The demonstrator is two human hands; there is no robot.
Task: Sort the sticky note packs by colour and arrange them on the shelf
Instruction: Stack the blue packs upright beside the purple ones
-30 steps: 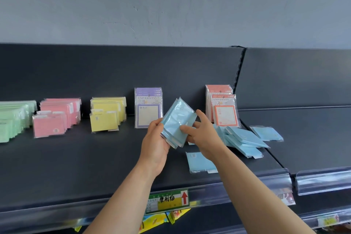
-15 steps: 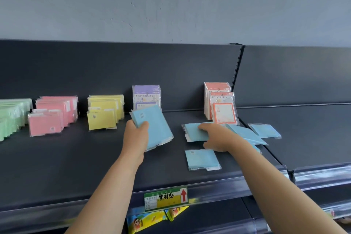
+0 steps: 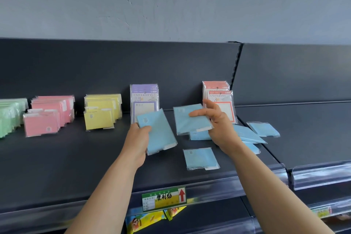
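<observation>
On a charcoal shelf (image 3: pixel 66 157): pale blue sticky note packs (image 3: pixel 201 158), mint green packs (image 3: pixel 9 114), pink packs (image 3: pixel 40 125), yellow packs (image 3: pixel 98 119), purple-topped packs (image 3: pixel 144 97), coral-bordered packs (image 3: pixel 215 85); green-and-yellow price label (image 3: pixel 164 198), red arrow.

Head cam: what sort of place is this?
Probably a shop's stationery aisle: a dark metal shelf with a clear price rail, a printed shelf tag with a red arrow, and wrapped sticky note packs stocked in colour rows.
</observation>
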